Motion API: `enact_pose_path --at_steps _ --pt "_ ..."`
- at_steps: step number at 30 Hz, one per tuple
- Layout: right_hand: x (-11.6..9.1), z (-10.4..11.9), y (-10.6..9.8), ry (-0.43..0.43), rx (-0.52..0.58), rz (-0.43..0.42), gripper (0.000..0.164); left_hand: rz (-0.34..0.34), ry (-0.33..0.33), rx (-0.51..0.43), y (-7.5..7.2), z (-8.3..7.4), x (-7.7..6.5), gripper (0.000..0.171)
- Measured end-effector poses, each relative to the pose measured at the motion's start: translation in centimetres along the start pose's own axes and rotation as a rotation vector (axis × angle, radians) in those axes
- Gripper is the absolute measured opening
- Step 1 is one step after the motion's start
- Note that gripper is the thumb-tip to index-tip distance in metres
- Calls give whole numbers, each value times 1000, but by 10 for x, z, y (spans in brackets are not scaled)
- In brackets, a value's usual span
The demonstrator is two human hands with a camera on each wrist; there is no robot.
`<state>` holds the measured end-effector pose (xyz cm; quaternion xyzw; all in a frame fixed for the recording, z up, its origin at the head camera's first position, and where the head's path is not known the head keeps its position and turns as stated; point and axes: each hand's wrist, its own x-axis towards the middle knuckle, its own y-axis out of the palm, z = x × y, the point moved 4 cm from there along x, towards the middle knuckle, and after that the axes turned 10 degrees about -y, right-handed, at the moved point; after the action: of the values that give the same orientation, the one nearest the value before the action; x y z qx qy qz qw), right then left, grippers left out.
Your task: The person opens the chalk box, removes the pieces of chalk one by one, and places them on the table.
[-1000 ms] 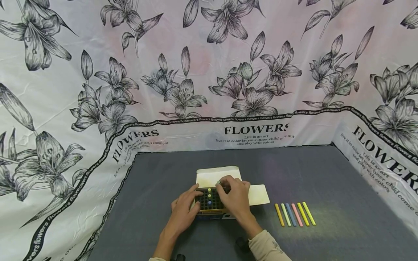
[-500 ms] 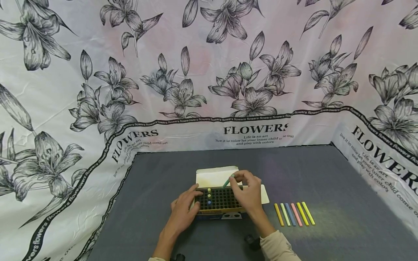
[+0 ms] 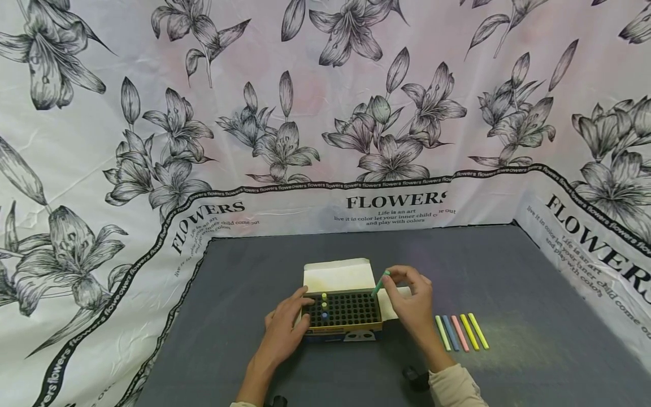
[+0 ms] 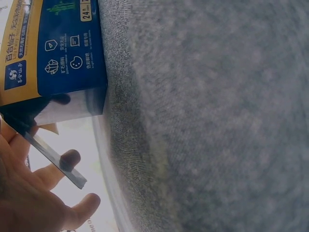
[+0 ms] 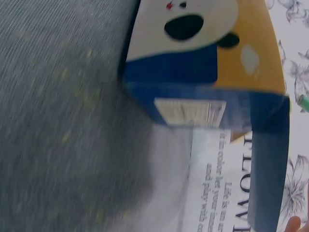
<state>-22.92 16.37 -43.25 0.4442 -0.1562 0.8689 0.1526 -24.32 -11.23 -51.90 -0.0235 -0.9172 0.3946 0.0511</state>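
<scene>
In the head view, a chalk box (image 3: 342, 334) stands in the middle of the table, its white lid (image 3: 338, 275) folded back. Its black holder (image 3: 353, 308) is full of round holes; two yellowish sticks and a blue chalk (image 3: 325, 316) stand at the left. My left hand (image 3: 285, 326) holds the box's left end, thumb and forefinger over the rim. The left wrist view shows other fingers spread around the end flap (image 4: 53, 157). Between right thumb and fingers, my right hand (image 3: 413, 299) pinches a green chalk (image 3: 379, 284), tilted, its lower tip close over the holder's back right corner.
Right of the box lies a row of chalk sticks: pale green (image 3: 443, 333), blue (image 3: 450, 333), pink (image 3: 460, 333) and yellow ones (image 3: 469, 332). A white side flap (image 3: 389, 311) juts out right. Printed flower cloth (image 3: 295, 206) rises behind the grey tabletop (image 3: 264, 254).
My right hand has carried the green chalk rightward, from near the holder's middle to its back right corner. It now hides the orange chalk of the row. My left hand has stayed on the box.
</scene>
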Motion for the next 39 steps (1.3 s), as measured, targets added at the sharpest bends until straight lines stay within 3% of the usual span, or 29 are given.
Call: enact_pose_path --at_steps 6,10,19,28,32,39 --pt "2 -4 -20 -64 -27 -39 16 -4 9 4 0 1 0 30" --pt "-1 -11 -36 -53 -53 -51 17 -2 -3 -1 1 1 0 31" --pt "-21 -58 -77 1 -147 -84 23 -7 -2 0 1 1 0 30" --pt "-24 -66 -117 -126 -247 -103 26 -5 -8 -2 1 1 1 31" --pt "-30 -76 -137 -56 -292 -96 27 -5 -7 -7 1 1 1 30" --pt "-43 -94 -168 202 -404 9 17 -2 -11 -5 1 1 1 31"
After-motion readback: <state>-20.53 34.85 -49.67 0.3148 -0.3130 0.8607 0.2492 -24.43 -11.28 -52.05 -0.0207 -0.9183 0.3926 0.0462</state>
